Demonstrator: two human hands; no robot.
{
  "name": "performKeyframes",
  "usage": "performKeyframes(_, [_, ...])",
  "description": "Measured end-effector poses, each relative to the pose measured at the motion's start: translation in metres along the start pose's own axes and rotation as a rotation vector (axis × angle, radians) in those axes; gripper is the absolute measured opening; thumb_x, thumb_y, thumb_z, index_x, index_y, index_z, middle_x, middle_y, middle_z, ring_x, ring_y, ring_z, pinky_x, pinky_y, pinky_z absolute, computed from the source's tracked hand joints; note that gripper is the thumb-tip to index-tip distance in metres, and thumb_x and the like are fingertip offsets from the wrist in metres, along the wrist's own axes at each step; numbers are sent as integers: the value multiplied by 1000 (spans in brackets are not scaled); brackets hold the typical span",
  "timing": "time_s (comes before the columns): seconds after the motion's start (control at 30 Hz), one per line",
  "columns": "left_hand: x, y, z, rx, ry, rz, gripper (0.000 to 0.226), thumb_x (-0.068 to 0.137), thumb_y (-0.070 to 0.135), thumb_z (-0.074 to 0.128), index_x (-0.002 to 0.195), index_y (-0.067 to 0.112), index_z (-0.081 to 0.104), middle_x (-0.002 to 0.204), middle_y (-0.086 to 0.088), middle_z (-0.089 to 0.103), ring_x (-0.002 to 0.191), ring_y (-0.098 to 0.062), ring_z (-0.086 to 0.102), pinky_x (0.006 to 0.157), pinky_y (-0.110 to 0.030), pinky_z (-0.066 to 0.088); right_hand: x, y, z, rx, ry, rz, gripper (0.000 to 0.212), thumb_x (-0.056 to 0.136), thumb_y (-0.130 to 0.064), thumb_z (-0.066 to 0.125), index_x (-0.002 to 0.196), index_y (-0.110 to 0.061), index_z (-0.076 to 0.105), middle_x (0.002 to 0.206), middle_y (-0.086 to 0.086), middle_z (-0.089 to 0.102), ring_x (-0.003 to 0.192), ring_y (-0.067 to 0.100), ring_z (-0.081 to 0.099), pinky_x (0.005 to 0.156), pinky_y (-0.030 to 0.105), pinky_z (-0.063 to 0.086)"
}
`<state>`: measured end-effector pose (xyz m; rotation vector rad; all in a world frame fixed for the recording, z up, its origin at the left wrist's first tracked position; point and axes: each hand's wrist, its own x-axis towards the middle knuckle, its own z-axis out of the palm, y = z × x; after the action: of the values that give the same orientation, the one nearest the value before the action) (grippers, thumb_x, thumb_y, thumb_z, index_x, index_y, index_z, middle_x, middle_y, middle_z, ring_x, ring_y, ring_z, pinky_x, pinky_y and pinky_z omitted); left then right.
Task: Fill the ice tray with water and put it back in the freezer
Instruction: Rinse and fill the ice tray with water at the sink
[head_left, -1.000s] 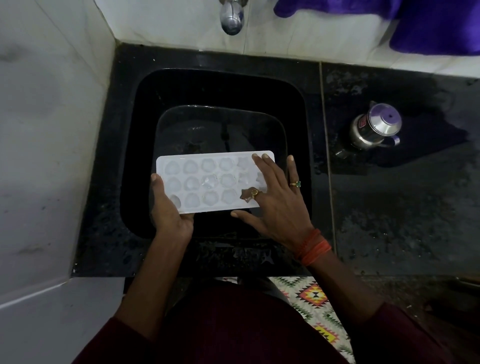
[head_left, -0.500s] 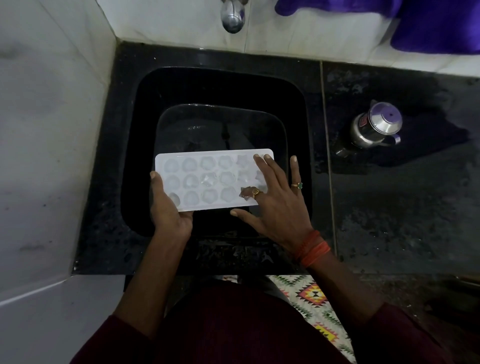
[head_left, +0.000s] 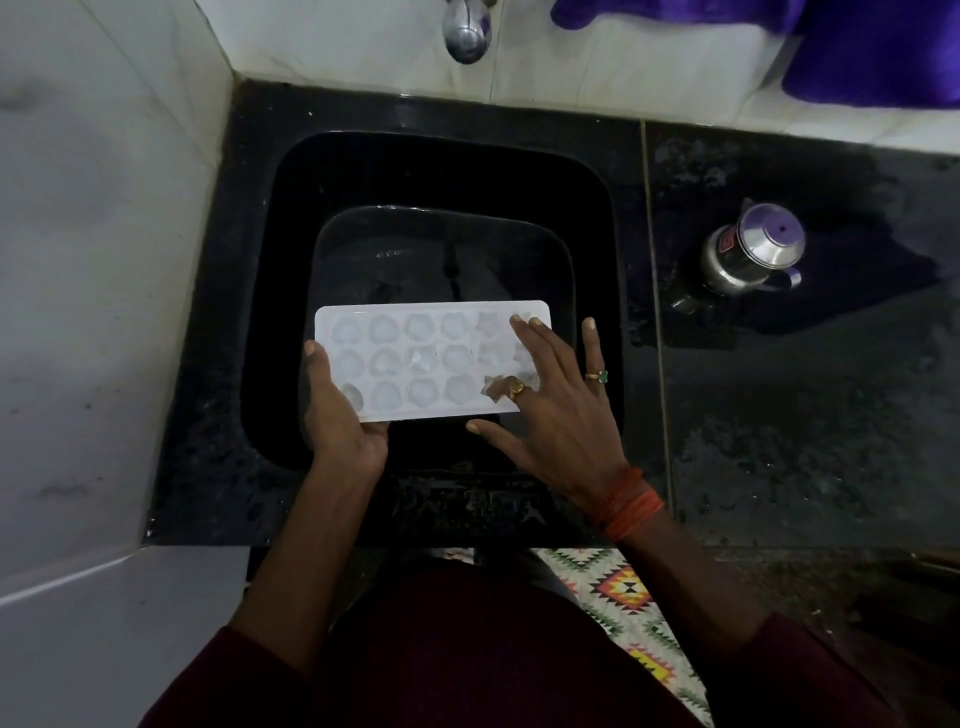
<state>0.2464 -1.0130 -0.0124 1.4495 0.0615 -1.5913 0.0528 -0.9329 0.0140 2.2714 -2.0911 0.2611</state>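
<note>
Black sink (head_left: 283, 270) under tap (head_left: 466, 32): left hand (head_left: 340, 418) grips the ice tray (head_left: 415, 358), right hand (head_left: 563, 410) lies flat on it; best held level.

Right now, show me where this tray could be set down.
Widest bare patch: the counter right of the sink, in front of the steel jug. A narrow strip runs between the sink and the left wall. Over the sink is crowded: the left hand grips the tray, the right hand rests flat on it.
</note>
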Motion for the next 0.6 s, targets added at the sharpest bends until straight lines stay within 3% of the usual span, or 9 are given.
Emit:
performKeyframes(0.3, [4, -1, -1, 3, 12, 4, 48, 90, 60, 69, 117, 21, 75, 105, -1, 81, 91, -24, 79, 69, -47, 65, 0, 2, -1, 23, 39, -4, 48, 89, -68, 53, 102, -28, 74, 154, 8, 41, 145, 23, 36, 122, 58, 5])
performKeyframes(0.6, [5, -3, -3, -5, 47, -22, 51, 86, 63, 73, 113, 20, 76, 102, -3, 81, 90, -29, 79, 73, -54, 64, 1, -4, 8, 44, 64, 7, 50, 93, -67, 48, 101, -26, 76, 151, 9, 45, 142, 22, 40, 122, 57, 9])
